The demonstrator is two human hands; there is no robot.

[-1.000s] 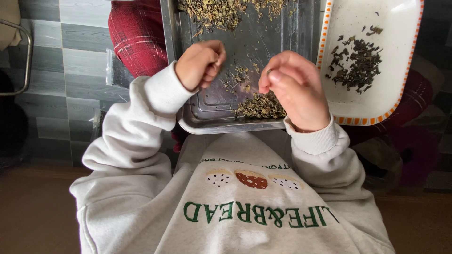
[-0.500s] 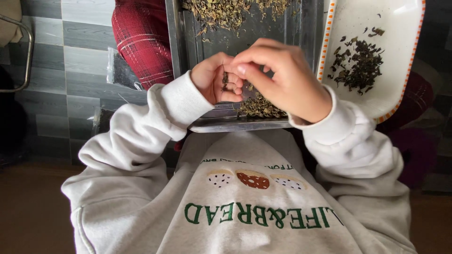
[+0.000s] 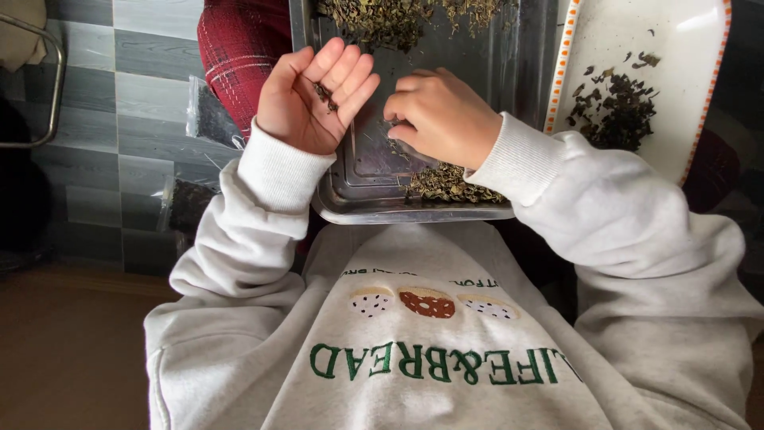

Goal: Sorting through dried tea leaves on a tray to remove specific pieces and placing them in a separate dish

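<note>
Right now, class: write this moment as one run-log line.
left hand: palm up, open, dried leaves on it | right hand: curled over metal tray | white dish: dark leaf bits

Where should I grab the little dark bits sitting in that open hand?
Probably pinch the dark bits from above with two fingertips. They lie loose at the base of the fingers of the left hand, which is cupped palm up over the metal tray. The curled fingers wall off the far side, so the top is the open way in.

Dark dried leaf bits [image 3: 324,95] in cupped palm
</note>
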